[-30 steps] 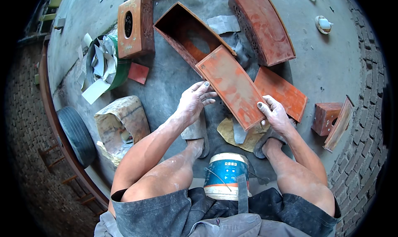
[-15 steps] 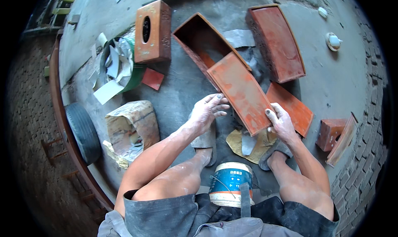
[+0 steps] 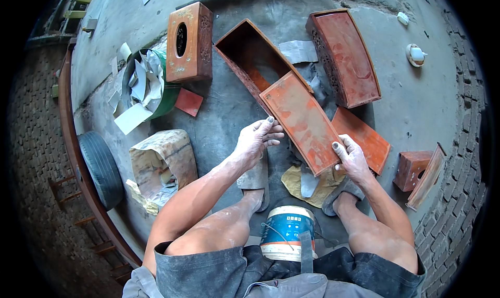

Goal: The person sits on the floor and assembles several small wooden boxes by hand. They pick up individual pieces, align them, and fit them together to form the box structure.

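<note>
An orange-red sliding wooden lid [image 3: 304, 118], smeared with grey-brown dust, lies slantwise partly over the mouth of a long open wooden box [image 3: 235, 63]. My right hand [image 3: 354, 157] grips the lid's lower right corner, thumb on top and fingers underneath. At the lid's left edge is my left hand [image 3: 255, 140], its fingers loosely stretched and apart. Its thumb tip is close to the edge; whether it touches, I cannot tell. Both hands are coated in pale dust. Behind my right hand lies another orange-red panel [image 3: 362, 136] on the floor.
A tissue box [image 3: 190, 42] with an oval hole and a reddish box [image 3: 349, 58] flank the open box. At left are a green bucket [image 3: 167, 97] of scraps, a paper sack [image 3: 164, 162] and a tyre [image 3: 101, 168]. A blue-white pail [image 3: 287, 233] stands between my legs.
The whole view has shifted slightly. The lid sits about the same over the box, with my right hand still on its corner and my left hand beside its edge.
</note>
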Action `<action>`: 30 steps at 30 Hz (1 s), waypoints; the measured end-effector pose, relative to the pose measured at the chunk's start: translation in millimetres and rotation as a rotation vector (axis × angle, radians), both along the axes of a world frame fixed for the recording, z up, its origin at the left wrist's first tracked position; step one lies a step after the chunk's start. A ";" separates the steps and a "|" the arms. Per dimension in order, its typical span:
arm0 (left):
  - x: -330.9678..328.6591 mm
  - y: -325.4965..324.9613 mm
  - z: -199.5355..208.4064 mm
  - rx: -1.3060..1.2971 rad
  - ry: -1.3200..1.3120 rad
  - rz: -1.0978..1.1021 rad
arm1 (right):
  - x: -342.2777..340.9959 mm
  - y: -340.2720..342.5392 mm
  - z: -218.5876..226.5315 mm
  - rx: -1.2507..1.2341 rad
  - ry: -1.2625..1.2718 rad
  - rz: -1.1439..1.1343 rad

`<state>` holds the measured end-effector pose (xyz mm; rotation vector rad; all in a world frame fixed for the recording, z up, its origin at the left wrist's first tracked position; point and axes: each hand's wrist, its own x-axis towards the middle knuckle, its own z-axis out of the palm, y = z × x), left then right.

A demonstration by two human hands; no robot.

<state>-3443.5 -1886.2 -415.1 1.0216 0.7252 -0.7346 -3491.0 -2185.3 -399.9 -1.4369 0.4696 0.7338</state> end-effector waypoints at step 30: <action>-58.9 18.3 -12.7 0.431 -0.191 -0.344 | -58.5 -39.3 -27.1 -0.670 -0.790 0.289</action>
